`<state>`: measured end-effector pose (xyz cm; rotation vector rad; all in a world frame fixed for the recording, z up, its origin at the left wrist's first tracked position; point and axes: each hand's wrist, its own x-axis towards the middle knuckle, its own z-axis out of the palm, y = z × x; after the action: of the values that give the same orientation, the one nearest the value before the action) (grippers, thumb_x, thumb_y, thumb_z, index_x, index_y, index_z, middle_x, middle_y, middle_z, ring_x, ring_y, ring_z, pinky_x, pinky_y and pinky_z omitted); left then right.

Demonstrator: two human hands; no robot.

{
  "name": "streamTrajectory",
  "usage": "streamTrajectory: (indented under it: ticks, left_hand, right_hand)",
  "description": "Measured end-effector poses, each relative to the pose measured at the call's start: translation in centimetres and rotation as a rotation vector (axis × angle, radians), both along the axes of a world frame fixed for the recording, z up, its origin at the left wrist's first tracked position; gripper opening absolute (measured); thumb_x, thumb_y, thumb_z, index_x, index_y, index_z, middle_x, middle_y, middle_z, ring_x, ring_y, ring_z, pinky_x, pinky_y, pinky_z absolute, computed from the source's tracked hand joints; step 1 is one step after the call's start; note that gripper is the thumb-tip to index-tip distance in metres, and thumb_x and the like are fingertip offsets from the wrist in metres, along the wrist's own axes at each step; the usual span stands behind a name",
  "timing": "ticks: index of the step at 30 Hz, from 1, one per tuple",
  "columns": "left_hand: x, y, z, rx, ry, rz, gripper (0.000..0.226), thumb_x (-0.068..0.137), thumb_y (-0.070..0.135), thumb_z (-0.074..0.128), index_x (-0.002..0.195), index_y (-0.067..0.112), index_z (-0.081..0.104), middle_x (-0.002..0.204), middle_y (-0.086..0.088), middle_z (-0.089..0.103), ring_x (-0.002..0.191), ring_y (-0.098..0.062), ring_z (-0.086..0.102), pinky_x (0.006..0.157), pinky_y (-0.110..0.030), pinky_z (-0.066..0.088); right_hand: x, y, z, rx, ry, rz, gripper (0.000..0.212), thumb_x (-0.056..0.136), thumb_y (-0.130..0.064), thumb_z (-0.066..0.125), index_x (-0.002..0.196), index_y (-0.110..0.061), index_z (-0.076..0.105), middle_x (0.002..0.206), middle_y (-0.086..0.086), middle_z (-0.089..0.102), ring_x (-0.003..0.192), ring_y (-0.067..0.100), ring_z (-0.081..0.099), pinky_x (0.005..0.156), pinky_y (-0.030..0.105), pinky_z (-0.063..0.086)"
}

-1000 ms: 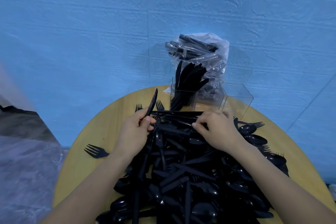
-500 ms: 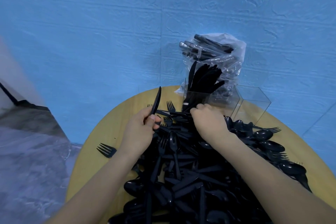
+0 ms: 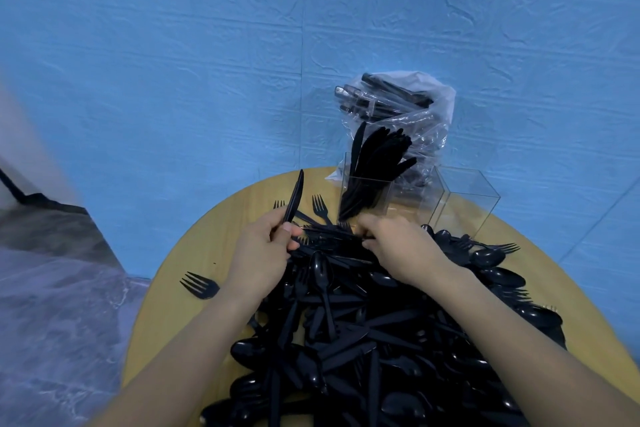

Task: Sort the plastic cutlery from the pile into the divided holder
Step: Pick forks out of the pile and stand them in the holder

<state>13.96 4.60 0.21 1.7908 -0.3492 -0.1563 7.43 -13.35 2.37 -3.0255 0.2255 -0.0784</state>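
A big pile of black plastic cutlery [image 3: 374,333] covers the round wooden table [image 3: 194,253]. My left hand [image 3: 259,253] grips a black knife [image 3: 294,198] that points up and away. My right hand [image 3: 398,246] reaches into the far edge of the pile and pinches a black piece [image 3: 332,236] lying flat there; what kind it is I cannot tell. Behind the hands stands the clear divided holder [image 3: 464,198]; its left compartment holds several black knives [image 3: 374,163], the right compartment looks bare.
A clear plastic bag [image 3: 408,107] with more black cutlery stands behind the holder against the blue wall. Loose forks [image 3: 199,284] lie on the table's left side and near the holder [image 3: 320,206]. The table edge drops to a grey floor at left.
The view shifted a little. My right hand drew back slightly from the holder toward the pile's far edge. The left hand keeps holding the knife upright.
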Motion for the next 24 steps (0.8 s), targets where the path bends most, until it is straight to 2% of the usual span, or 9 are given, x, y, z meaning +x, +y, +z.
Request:
streamTrajectory:
  ticks: [4, 7, 11, 12, 14, 16, 17, 21, 24]
  left_hand:
    - [-0.4, 0.0, 0.4, -0.006, -0.014, 0.002, 0.031, 0.1, 0.009, 0.039, 0.125, 0.017, 0.056, 0.086, 0.008, 0.061, 0.067, -0.003, 0.051, 0.056, -0.008, 0.043]
    - [-1.0, -0.1, 0.6, -0.004, -0.017, -0.02, 0.034, 0.1, 0.01, 0.039, 0.129, 0.019, 0.054, 0.087, 0.008, 0.062, 0.068, -0.001, 0.052, 0.058, -0.009, 0.043]
    - [-1.9, -0.3, 1.3, -0.033, -0.031, -0.03, 0.033, 0.1, 0.009, 0.039, 0.127, 0.018, 0.055, 0.086, 0.008, 0.061, 0.067, -0.001, 0.052, 0.059, -0.01, 0.044]
    - [-2.0, -0.4, 1.5, -0.039, -0.037, -0.027, 0.033, 0.1, 0.009, 0.039, 0.127, 0.018, 0.056, 0.086, 0.008, 0.061, 0.067, -0.001, 0.052, 0.059, -0.009, 0.044]
    - [-2.3, -0.5, 1.9, -0.042, -0.039, -0.027, 0.032, 0.1, 0.01, 0.039, 0.125, 0.018, 0.057, 0.087, 0.008, 0.062, 0.067, 0.0, 0.052, 0.059, -0.009, 0.044]
    - [-2.8, -0.8, 2.3, -0.042, -0.038, -0.041, 0.031, 0.1, 0.011, 0.039, 0.122, 0.019, 0.059, 0.088, 0.009, 0.063, 0.066, 0.001, 0.053, 0.06, -0.009, 0.044]
    - [-3.1, -1.1, 2.5, -0.038, -0.04, -0.052, 0.031, 0.1, 0.011, 0.039, 0.122, 0.021, 0.059, 0.088, 0.01, 0.064, 0.066, 0.002, 0.053, 0.061, -0.009, 0.045]
    - [-4.7, -2.3, 3.2, -0.038, -0.055, -0.132, 0.03, 0.1, 0.01, 0.04, 0.117, 0.027, 0.057, 0.086, 0.01, 0.063, 0.068, -0.001, 0.053, 0.064, -0.014, 0.045]
    - [-5.6, -3.0, 3.4, -0.074, 0.002, -0.182, 0.03, 0.1, 0.008, 0.039, 0.116, 0.029, 0.054, 0.086, 0.008, 0.063, 0.07, -0.004, 0.053, 0.064, -0.014, 0.047]
  right_hand:
    - [-2.0, -0.3, 0.8, 0.116, -0.055, 0.017, 0.007, 0.093, -0.024, 0.056, 0.098, -0.026, 0.059, 0.096, -0.002, 0.066, 0.095, 0.023, 0.058, 0.075, 0.033, 0.047]
    - [-3.6, -0.5, 1.0, 0.206, -0.089, 0.037, 0.016, 0.093, -0.025, 0.057, 0.105, -0.023, 0.067, 0.102, -0.004, 0.067, 0.097, 0.017, 0.059, 0.083, 0.033, 0.048]
    - [-4.9, -1.3, 1.4, 0.348, -0.336, -0.045, 0.014, 0.089, -0.02, 0.063, 0.099, -0.019, 0.072, 0.097, -0.001, 0.061, 0.092, 0.013, 0.054, 0.082, 0.028, 0.043]
    - [-5.1, -1.8, 1.7, 0.432, -0.416, -0.125, 0.01, 0.088, -0.019, 0.065, 0.093, -0.021, 0.073, 0.091, 0.0, 0.058, 0.085, 0.011, 0.052, 0.077, 0.026, 0.041]
    - [-5.4, -2.5, 2.8, 0.805, -0.551, -0.261, 0.017, 0.085, -0.017, 0.069, 0.074, -0.029, 0.073, 0.078, 0.005, 0.058, 0.072, 0.014, 0.051, 0.071, 0.031, 0.044]
    - [-5.8, -2.8, 3.6, 1.153, -0.635, -0.314, 0.021, 0.084, -0.014, 0.069, 0.065, -0.023, 0.069, 0.065, 0.006, 0.053, 0.062, 0.02, 0.049, 0.066, 0.04, 0.047]
    - [-6.0, -2.8, 3.9, 1.221, -0.658, -0.312, 0.022, 0.085, -0.012, 0.068, 0.064, -0.019, 0.065, 0.06, 0.004, 0.049, 0.056, 0.017, 0.046, 0.06, 0.036, 0.045]
    - [-6.7, -2.0, 4.7, 1.263, -0.769, -0.2, 0.018, 0.087, -0.007, 0.064, 0.072, -0.016, 0.061, 0.057, -0.003, 0.058, 0.053, 0.01, 0.054, 0.056, 0.022, 0.047]
    - [-7.6, -1.0, 4.9, 1.12, -0.867, -0.115, 0.012, 0.083, -0.004, 0.068, 0.079, -0.015, 0.069, 0.064, -0.008, 0.068, 0.062, 0.005, 0.064, 0.063, 0.014, 0.05]
